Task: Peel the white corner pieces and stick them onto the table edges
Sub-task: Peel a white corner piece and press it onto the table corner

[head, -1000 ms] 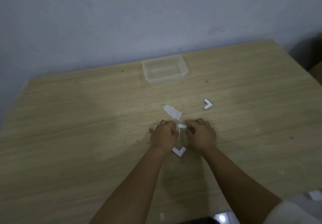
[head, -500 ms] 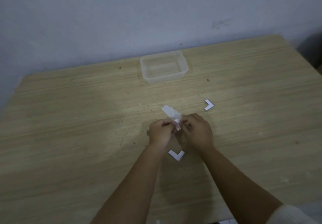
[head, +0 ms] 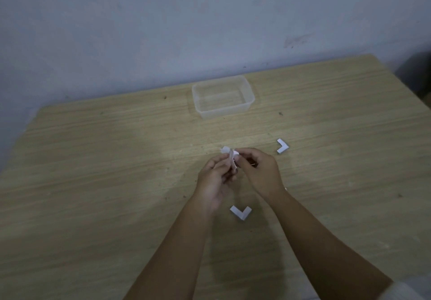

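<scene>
Nearest the viewer, one white corner piece (head: pixel 241 212) lies flat on the counter (head: pixel 93 183) between the two forearms, within easy reach; it is judged to be waiting its turn for peeling.

Above it, both hands meet over the middle of the counter. The left hand (head: pixel 215 178) is turned palm partly up, its fingers (head: pixel 220 162) curled round a small white piece (head: pixel 232 163) and pinching it upright. The right hand (head: pixel 257 171) approaches from the other side, knuckles up, its fingertips closed on the top of the same piece. This opposed two-hand pinch is judged to serve for separating the backing from the adhesive face. How far the backing is off cannot be told.

Just behind the hands, a scrap of white paper (head: pixel 225 149) shows, probably discarded backing.

Farther right, a second corner piece (head: pixel 282 146) lies flat, well apart from the hands.

Farthest, a clear plastic container (head: pixel 223 97) stands near the wall.
</scene>
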